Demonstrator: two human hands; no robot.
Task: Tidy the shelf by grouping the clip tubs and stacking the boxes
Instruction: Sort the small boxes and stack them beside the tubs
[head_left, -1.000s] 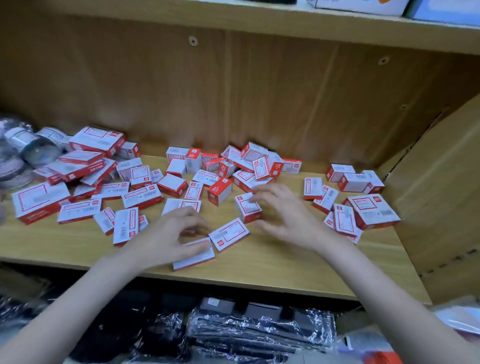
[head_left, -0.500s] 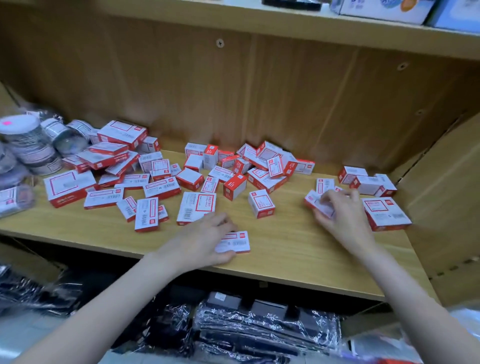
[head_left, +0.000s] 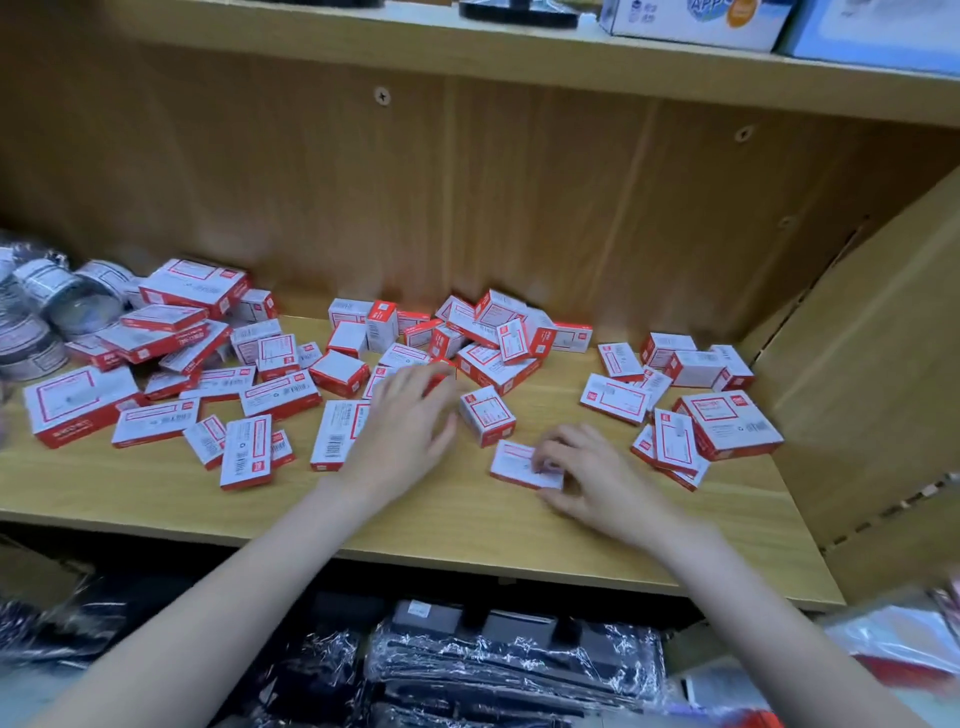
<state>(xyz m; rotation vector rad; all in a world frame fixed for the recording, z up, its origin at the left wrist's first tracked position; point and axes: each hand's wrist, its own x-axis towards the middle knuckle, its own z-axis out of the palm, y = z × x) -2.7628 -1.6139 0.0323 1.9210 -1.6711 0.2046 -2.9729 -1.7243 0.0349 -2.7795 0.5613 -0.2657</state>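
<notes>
right hand (head_left: 597, 480) on flat box (head_left: 514, 463)

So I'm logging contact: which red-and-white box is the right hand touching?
The flat box lying alone near the shelf's front edge, under the right hand's fingertips; the other boxes lie clear of that hand.

1. One head-worn wide-angle view, looking forward and down into a light wooden shelf bay (head_left: 467, 509).
2. Close range: both forearms enter from the bottom edge.
3. No second view.
</notes>
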